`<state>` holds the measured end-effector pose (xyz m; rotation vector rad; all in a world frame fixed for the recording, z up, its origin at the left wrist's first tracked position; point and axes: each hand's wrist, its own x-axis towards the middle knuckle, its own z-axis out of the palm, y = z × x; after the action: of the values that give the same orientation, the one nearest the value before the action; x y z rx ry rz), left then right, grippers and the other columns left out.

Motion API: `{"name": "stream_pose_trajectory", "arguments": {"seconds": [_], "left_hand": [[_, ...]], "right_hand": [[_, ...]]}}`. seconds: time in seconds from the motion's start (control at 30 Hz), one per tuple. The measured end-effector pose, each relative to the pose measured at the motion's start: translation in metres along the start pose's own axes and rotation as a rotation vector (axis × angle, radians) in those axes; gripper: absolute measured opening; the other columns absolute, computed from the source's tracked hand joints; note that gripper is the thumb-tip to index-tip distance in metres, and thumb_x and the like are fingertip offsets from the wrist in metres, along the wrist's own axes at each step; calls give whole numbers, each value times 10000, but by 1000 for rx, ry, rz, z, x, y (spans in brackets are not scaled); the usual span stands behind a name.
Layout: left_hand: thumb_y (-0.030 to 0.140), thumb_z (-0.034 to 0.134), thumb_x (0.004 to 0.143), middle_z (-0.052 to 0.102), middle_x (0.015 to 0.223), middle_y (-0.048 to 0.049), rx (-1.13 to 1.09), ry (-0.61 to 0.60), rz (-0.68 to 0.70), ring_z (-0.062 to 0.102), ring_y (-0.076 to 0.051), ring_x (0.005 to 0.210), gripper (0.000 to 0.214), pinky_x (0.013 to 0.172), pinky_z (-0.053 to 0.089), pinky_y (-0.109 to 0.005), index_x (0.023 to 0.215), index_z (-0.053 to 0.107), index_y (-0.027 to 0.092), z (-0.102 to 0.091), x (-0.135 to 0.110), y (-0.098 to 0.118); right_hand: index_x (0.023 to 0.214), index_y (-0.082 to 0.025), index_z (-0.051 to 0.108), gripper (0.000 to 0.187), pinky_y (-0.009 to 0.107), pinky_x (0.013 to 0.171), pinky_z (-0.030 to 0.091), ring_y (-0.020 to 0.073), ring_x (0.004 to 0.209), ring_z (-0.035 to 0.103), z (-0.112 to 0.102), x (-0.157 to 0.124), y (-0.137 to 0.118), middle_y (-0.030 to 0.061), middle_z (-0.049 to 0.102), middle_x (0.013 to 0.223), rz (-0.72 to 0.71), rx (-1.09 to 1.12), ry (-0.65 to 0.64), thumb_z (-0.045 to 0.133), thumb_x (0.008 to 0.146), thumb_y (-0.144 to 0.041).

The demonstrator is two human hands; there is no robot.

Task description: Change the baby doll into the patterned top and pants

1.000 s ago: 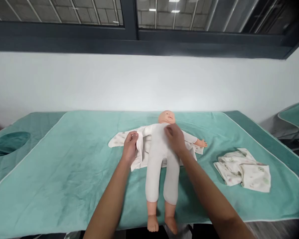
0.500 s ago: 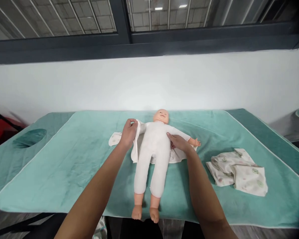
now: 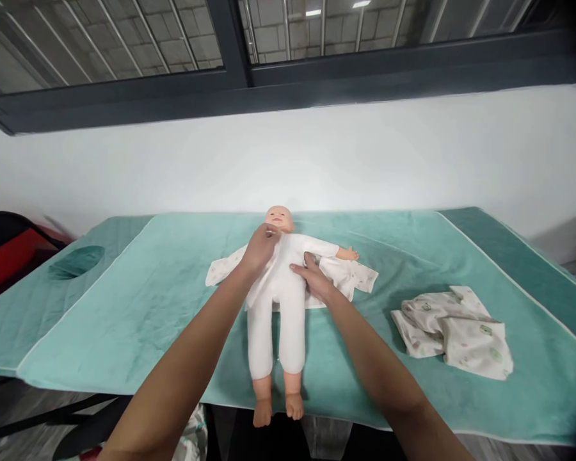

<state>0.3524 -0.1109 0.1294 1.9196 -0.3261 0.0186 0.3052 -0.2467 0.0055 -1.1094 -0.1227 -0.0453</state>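
Note:
A baby doll (image 3: 292, 333) in a white bodysuit lies on its back, feet towards me. Beneath it is a pale baby shirt (image 3: 338, 272) with small prints; one sleeve spreads out on the right, and the doll's right-side arm lies outside it. The left-side sleeve (image 3: 223, 267) reaches out past my left forearm. Near the doll's neck, my left hand (image 3: 262, 246) pinches the edge of the shirt's left front, which lies over that side of the torso. My right hand (image 3: 314, 278) grips the doll's side, thumb on its belly; the other fingertips are partly hidden.
A folded printed cloth garment (image 3: 454, 330) lies to the right on the green padded table (image 3: 125, 314). The table cover has an oval hole (image 3: 77, 262) at the left. Behind stands a white wall (image 3: 288, 166) under a dark window frame. A red and black item (image 3: 14, 256) is at far left.
My left hand has moved right, drawing the shirt's front over the doll's chest. The doll's upper body has shifted left, my right hand with it. More of the right sleeve shows.

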Motion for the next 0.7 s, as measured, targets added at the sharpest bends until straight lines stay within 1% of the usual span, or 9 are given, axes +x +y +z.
{"name": "stream_pose_trajectory", "arguments": {"seconds": [0.07, 0.13, 0.23, 0.3, 0.43, 0.5, 0.57, 0.6, 0.7], "left_hand": [[327, 605, 837, 561, 860, -7, 118, -202, -22, 439, -69, 539, 179, 447, 341, -201, 962, 607, 199, -4, -20, 11], [399, 618, 840, 593, 987, -36, 198, -371, -38, 556, -105, 632, 260, 478, 428, -215, 1028, 622, 220, -10, -42, 19], [455, 544, 900, 628, 1154, -71, 313, -477, 5, 669, -189, 861, 341, 581, 521, -256, 1174, 597, 259, -15, -65, 24], [424, 464, 953, 668, 1123, -85, 541, -409, 94, 677, -228, 914, 333, 673, 536, -312, 1206, 591, 248, -14, -70, 22], [241, 339, 982, 689, 994, -164, 1177, -69, 318, 659, -335, 934, 329, 757, 495, -448, 1133, 615, 144, 1, -64, 15], [145, 324, 954, 675, 1020, -194, 1299, 19, 464, 632, -359, 1016, 349, 799, 479, -473, 1175, 592, 111, 13, -58, 12], [114, 365, 936, 654, 1129, -198, 1277, 33, 632, 568, -345, 1172, 374, 921, 447, -480, 1264, 544, 106, 27, -50, 8], [130, 403, 935, 633, 1207, -191, 1237, 5, 698, 524, -327, 1248, 395, 988, 419, -471, 1315, 510, 113, 35, -44, 6], [207, 537, 911, 555, 1373, -158, 1158, -167, 783, 425, -290, 1365, 519, 1098, 343, -440, 1413, 419, 145, 60, -24, -1]], "right_hand": [[1259, -228, 480, 584, 298, 896, 558, 208, 1080, 642, -2, 0, 2, 69, 616, 1275, 24, 2, -24, 756, 780, -418], [1286, -224, 470, 616, 303, 922, 553, 216, 1129, 626, -4, 2, 3, 81, 592, 1327, 58, -16, -12, 754, 786, -446], [1273, -224, 483, 608, 301, 942, 545, 221, 1183, 599, -7, 4, 7, 88, 582, 1347, 109, -44, 11, 752, 789, -474], [1265, -232, 498, 584, 304, 925, 550, 220, 1169, 604, -7, 2, 9, 84, 592, 1335, 119, -35, -2, 740, 799, -488], [1303, -278, 514, 591, 312, 944, 539, 211, 1153, 609, -8, -4, 7, 50, 614, 1315, 106, 41, -139, 751, 788, -447], [1323, -296, 521, 611, 333, 982, 520, 214, 1173, 598, -10, -6, 8, 38, 633, 1287, 84, 69, -228, 763, 771, -390], [1318, -295, 545, 610, 358, 1019, 496, 221, 1199, 581, -12, -6, 11, 36, 647, 1263, 56, 77, -275, 765, 751, -339], [1305, -288, 563, 603, 369, 1040, 479, 224, 1216, 569, -13, -6, 13, 37, 648, 1261, 49, 67, -278, 766, 738, -317], [1248, -253, 618, 572, 394, 1084, 429, 239, 1249, 542, -13, -6, 22, 50, 647, 1259, 52, -33, -248, 774, 698, -284]]}}
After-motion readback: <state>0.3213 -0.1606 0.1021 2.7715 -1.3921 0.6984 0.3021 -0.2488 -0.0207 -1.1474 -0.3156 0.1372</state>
